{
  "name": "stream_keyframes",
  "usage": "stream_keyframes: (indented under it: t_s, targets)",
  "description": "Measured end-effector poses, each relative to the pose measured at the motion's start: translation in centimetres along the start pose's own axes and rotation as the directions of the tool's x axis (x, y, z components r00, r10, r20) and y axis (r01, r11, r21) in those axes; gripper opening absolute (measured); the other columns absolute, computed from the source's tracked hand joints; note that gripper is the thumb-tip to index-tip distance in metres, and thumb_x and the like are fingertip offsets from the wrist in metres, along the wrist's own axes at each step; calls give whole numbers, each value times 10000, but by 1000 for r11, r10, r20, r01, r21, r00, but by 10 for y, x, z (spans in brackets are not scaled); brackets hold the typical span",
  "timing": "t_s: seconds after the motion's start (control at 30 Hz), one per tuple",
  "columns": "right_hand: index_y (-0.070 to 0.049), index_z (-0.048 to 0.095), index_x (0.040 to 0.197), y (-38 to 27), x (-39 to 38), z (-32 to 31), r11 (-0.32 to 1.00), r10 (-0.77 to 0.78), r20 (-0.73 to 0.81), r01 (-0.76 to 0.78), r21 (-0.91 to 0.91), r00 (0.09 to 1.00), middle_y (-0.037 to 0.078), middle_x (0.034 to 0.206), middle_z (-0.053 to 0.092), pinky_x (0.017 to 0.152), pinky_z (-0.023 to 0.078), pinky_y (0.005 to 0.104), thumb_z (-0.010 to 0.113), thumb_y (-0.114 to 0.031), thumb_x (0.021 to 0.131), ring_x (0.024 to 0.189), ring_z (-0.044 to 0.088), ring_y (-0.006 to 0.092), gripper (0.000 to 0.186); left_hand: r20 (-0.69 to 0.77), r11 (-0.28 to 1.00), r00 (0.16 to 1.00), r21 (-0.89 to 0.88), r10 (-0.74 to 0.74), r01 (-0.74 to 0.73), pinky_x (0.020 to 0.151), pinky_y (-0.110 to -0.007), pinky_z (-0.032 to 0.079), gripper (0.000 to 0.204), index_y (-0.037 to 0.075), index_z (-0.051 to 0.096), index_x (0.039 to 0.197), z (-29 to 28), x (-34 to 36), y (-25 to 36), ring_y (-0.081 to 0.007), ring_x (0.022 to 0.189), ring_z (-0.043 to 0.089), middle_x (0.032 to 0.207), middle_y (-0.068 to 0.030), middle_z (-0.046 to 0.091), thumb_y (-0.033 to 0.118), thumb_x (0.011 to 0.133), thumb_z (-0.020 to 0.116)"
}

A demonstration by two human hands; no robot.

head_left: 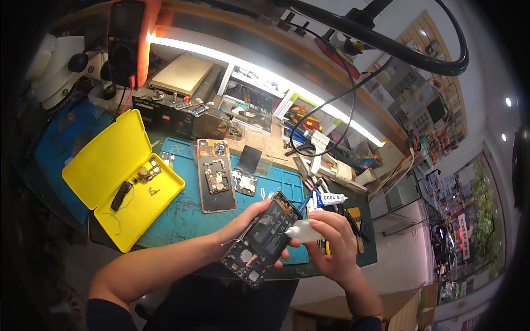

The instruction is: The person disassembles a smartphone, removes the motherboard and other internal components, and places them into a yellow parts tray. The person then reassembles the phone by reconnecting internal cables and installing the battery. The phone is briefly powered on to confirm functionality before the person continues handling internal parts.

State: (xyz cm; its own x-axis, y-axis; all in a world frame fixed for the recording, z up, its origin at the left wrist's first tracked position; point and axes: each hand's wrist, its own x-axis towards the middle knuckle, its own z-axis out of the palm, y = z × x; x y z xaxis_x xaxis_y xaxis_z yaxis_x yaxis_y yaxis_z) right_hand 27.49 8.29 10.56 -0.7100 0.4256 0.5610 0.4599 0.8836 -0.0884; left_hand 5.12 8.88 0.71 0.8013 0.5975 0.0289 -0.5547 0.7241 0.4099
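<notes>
My left hand is wrapped round an opened smartphone, its fingertips showing at the far edge. The phone lies tilted, with its black battery and dark inner boards facing up. In my right hand is a small white squeeze bottle with a thin needle tip. That tip points left, over or very close to the phone's battery area; whether it touches cannot be made out. A thin wire or cable sticks out by the phone's left edge.
On the blue work mat stand an open yellow case with small parts, a phone frame carrying a circuit board, and more phone parts. A white-and-blue glue tube and tools lie right. An orange-cased multimeter stands back left; a black cable hangs overhead.
</notes>
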Motion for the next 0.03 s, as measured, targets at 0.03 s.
stream_keyframes:
  t_s: [0.03]
  targets:
    - [-40, 594, 1247, 1, 3, 0, 999, -37, 36, 38, -27, 999, 151, 1244, 632, 858, 562, 388, 801, -96, 794, 1064, 660, 329, 501, 17, 1000, 1000, 19, -4, 4, 776, -407, 625, 698, 30, 467, 1371, 1, -1, 0, -283, 919, 708, 1217, -238, 634, 604, 1028, 263]
